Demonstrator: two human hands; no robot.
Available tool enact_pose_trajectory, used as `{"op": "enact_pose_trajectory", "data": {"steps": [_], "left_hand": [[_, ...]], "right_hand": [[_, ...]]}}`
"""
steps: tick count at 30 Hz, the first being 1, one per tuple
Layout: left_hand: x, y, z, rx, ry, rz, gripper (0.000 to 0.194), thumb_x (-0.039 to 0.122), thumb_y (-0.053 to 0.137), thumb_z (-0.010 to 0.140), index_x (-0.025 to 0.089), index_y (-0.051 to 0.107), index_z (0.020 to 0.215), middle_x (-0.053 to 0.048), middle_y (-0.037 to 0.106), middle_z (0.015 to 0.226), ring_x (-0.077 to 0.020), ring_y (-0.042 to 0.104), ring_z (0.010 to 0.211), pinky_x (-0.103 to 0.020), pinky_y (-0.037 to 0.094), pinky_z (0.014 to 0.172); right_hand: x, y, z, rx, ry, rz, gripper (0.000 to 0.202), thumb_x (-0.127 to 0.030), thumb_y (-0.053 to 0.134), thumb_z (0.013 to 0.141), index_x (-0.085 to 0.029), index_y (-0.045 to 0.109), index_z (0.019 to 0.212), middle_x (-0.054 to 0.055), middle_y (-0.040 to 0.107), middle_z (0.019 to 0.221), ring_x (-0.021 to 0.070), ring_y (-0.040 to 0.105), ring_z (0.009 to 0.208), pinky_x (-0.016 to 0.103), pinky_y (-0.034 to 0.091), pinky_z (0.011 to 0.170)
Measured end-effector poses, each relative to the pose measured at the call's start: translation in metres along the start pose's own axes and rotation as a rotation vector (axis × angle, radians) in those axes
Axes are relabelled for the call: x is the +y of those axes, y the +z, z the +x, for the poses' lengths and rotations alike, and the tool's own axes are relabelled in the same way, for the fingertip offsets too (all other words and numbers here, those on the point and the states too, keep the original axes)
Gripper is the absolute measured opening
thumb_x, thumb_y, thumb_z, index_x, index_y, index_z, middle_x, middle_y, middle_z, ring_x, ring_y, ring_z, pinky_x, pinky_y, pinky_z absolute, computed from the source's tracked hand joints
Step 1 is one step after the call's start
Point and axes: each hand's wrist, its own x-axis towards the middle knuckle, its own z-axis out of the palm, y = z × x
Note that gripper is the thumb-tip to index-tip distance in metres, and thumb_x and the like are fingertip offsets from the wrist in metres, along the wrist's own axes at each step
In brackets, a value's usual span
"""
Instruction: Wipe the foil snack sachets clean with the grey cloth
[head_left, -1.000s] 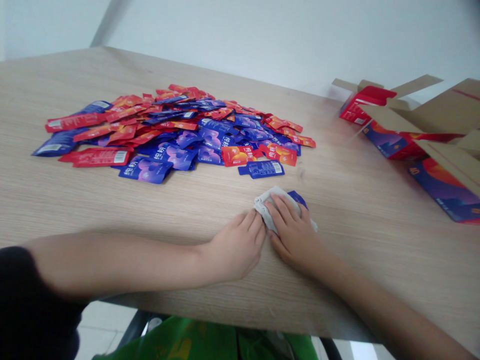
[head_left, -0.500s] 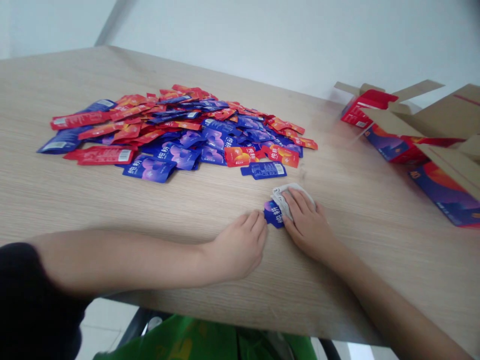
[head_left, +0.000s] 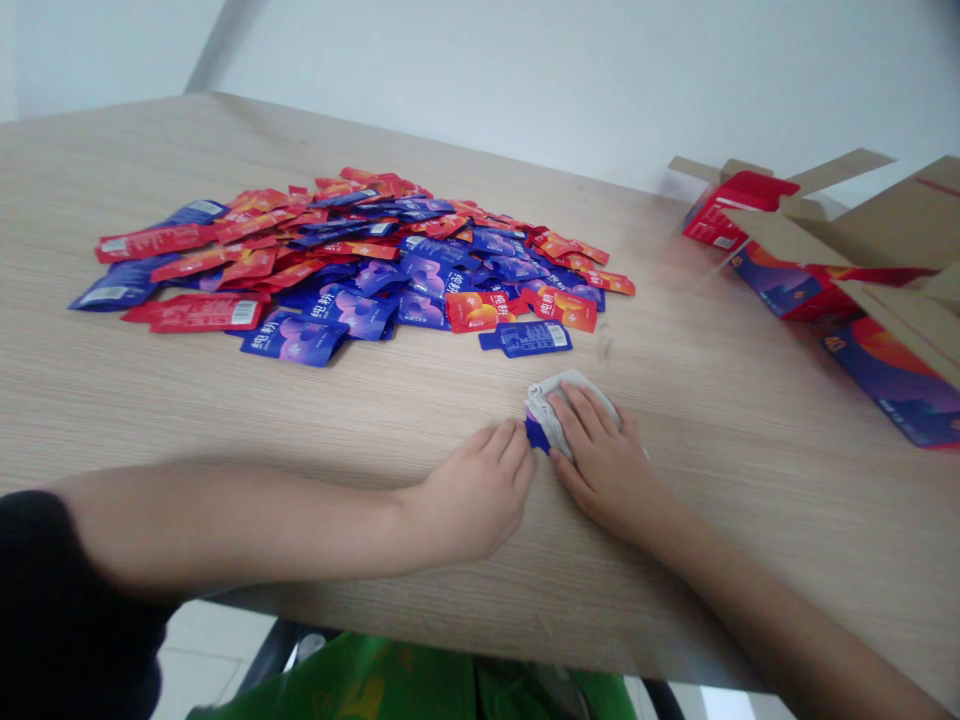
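Observation:
My left hand is closed at the spout end of a blue sachet, which lies flat on the table. My right hand holds a folded light-grey cloth, its fingers bent over the top. The cloth covers most of the sachet, leaving only a blue strip by the left fingertips. Just beyond the cloth, another blue sachet lies with its printed back and barcode up.
A wide heap of red and blue sachets spreads across the middle of the table. Open cartons stand to the right: a small red one and larger blue-and-orange ones, flaps sticking out. A wall rises behind the table.
My right hand has slid the cloth left along the sachet, towards my left hand, hiding its white lettering. My left hand keeps its place at the sachet's end.

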Motion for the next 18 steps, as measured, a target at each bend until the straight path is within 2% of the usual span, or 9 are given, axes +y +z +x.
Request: {"op": "enact_pose_trajectory", "data": {"steps": [12, 18], "left_hand": [[0.000, -0.001, -0.001, -0.014, 0.004, -0.019, 0.048, 0.032, 0.047, 0.090, 0.000, 0.057, 0.123, -0.023, 0.057, 0.131, -0.0360, 0.052, 0.124, -0.044, 0.041, 0.103], [0.000, -0.002, 0.000, -0.035, -0.005, -0.027, 0.051, 0.033, 0.049, 0.090, -0.002, 0.055, 0.126, -0.024, 0.055, 0.134, -0.0363, 0.050, 0.125, -0.044, 0.042, 0.102]], "right_hand": [[0.000, 0.001, -0.001, 0.003, 0.016, 0.016, 0.054, -0.035, 0.035, 0.097, -0.013, 0.037, 0.146, 0.015, 0.035, 0.155, 0.0289, 0.029, 0.142, 0.052, 0.027, 0.109], [0.010, 0.006, 0.001, 0.010, 0.109, 0.006, 0.054, -0.037, 0.031, 0.098, -0.014, 0.035, 0.146, 0.014, 0.036, 0.154, 0.0274, 0.030, 0.141, 0.052, 0.027, 0.110]]}}
